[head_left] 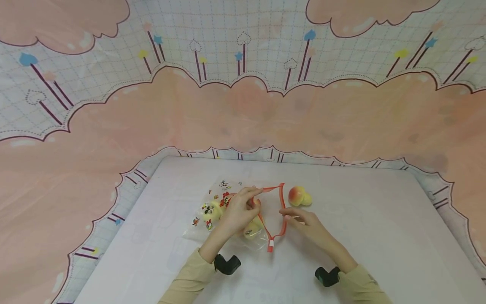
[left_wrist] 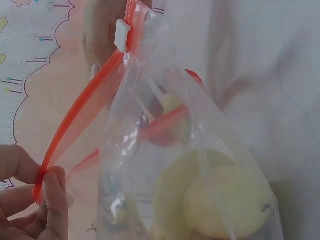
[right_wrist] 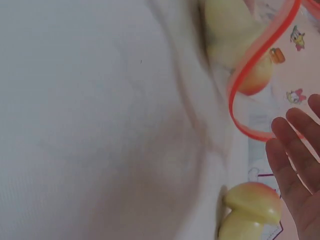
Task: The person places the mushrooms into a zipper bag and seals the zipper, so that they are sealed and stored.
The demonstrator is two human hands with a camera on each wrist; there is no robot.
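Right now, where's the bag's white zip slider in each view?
Head: white slider is in the lower part, just right of centre, at the near end of the red zip strip.
Left wrist: white slider is near the top, left of centre.
Right wrist: not in the picture.
Shared landmark: the red zip strip, visible in all three.

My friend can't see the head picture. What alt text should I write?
A person's left grip pinches the red edge of a clear, cartoon-printed bag with yellow things inside; the right grip is at its opposite side. One yellow-and-red, mushroom-like thing lies on the white table, right of the bag.
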